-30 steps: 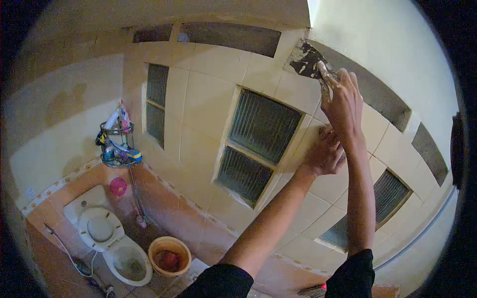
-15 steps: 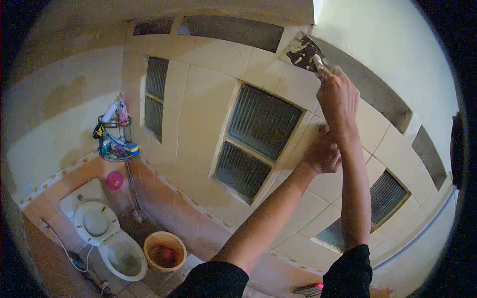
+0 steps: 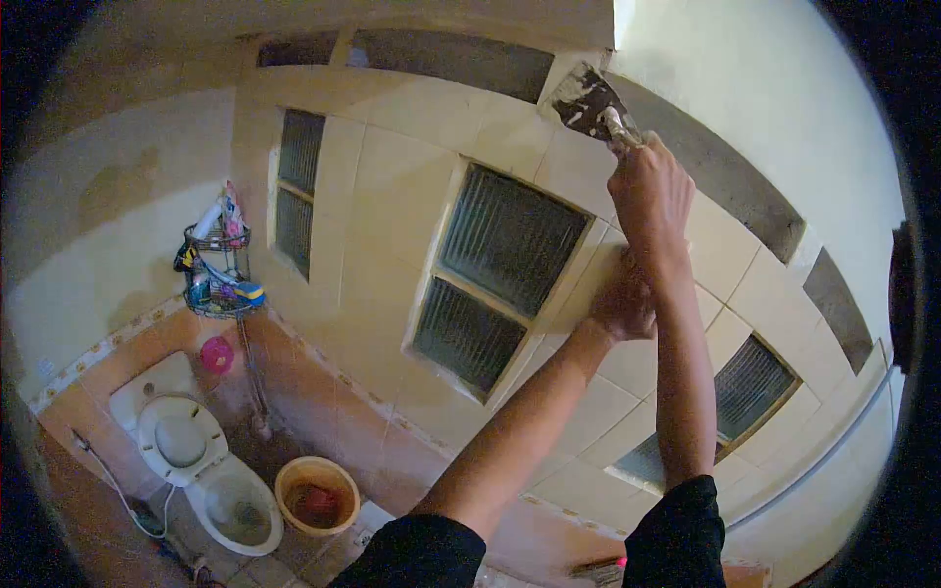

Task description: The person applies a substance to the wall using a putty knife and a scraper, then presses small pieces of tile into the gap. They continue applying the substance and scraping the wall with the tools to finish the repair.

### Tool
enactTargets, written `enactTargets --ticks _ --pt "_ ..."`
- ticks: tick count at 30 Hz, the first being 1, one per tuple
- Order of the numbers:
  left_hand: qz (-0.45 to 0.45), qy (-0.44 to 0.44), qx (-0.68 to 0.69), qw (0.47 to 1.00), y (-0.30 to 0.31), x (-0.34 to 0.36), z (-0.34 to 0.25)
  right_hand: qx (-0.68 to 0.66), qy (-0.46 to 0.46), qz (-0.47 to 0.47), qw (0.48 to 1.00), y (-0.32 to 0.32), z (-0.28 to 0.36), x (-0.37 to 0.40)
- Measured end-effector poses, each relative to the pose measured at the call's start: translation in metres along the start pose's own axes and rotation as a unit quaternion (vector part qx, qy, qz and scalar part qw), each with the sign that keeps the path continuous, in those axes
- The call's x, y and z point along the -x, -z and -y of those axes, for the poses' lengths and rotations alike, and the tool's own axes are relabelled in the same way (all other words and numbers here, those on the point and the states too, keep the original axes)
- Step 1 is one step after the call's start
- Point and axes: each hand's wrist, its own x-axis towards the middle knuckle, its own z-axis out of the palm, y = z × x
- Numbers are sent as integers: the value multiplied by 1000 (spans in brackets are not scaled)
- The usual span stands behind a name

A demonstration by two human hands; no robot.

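Note:
My right hand (image 3: 655, 186) is raised high, its fingers closed round the handle of a putty knife (image 3: 588, 105). The broad dark blade, smeared with pale paste, lies at the wall strip between two recessed openings near the ceiling. Whitish smears also cover the finger or handle part close to the blade. Lower down, my left hand (image 3: 624, 304) is in front of the tiled wall, partly covered by my right forearm. Its fingers look curled; what they hold, if anything, is hidden.
Cream wall tiles (image 3: 412, 196) surround a louvred glass window (image 3: 515, 233). A wire corner rack (image 3: 218, 312) with toiletries hangs at left. Below are a toilet (image 3: 270, 534) with its lid up, an orange bucket (image 3: 350, 480) and a pink round object (image 3: 217, 355). A pipe (image 3: 823, 490) runs along the right wall.
The whole view has shifted slightly left. The putty knife stays at the same wall strip, its blade turned a little, and both hands keep their hold.

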Motion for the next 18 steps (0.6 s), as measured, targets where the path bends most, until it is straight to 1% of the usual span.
enactTargets --ticks 1,2,4,5,7,8,10,11,13,14,15,16,17,18 --pt "-6 83 148 986 26 -8 -21 5 -13 7 1000 1 -1 -1" --pt "-1 82 150 985 25 -7 -17 7 -18 7 1000 -1 -3 -5" --pt "-13 -33 85 996 23 -3 -12 25 -7 12 1000 -6 -4 -13" --pt "-16 -30 85 996 23 -2 -15 25 -4 15 1000 -4 -2 -7" --pt "16 105 224 969 26 -2 -19 -2 -23 11 1000 2 4 4" --pt "13 103 221 970 29 -5 -18 -4 -20 7 1000 1 6 0" --pt "28 59 51 997 25 -4 -19 -31 -15 -9 999 -5 4 -2" --pt "35 60 58 996 19 0 -15 -26 -22 -5 999 -7 4 -3" --pt "47 48 67 995 9 3 1 -52 2 -36 998 -11 9 -9" --pt "43 149 293 943 3 7 5 -48 -1 -11 999 -8 10 -5" --pt "46 242 505 828 -1 9 6 -35 -8 15 999 -5 7 1" --pt "4 198 428 882 3 4 4 -72 19 -61 995 -5 3 15" --pt "-42 150 351 924 7 -1 1 -103 50 -136 984 -2 -4 33" --pt "-25 142 384 912 3 -2 -4 -106 20 -123 987 14 -7 52"
